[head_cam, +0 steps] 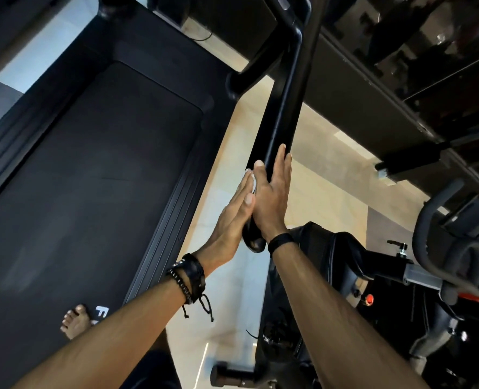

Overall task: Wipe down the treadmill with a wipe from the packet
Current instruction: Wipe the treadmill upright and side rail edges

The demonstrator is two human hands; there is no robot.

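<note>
White wipe (252,183) pressed against black handrail (281,119).

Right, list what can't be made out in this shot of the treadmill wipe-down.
- Wipe: only a white sliver shows in the head view; the left hand and right hand pressed on the handrail cover the rest.
- Wipe packet: not in the frame.
- Treadmill console: cut off by the top edge.
- Belt logo: hidden partly by the left forearm.

One head-worn wide-angle camera is looking steeply down from close above the treadmill handrail (281,119), which is running toward one o'clock; the belt (92,175) is filling nine o'clock, the exercise bike (401,276) sitting at four.
</note>
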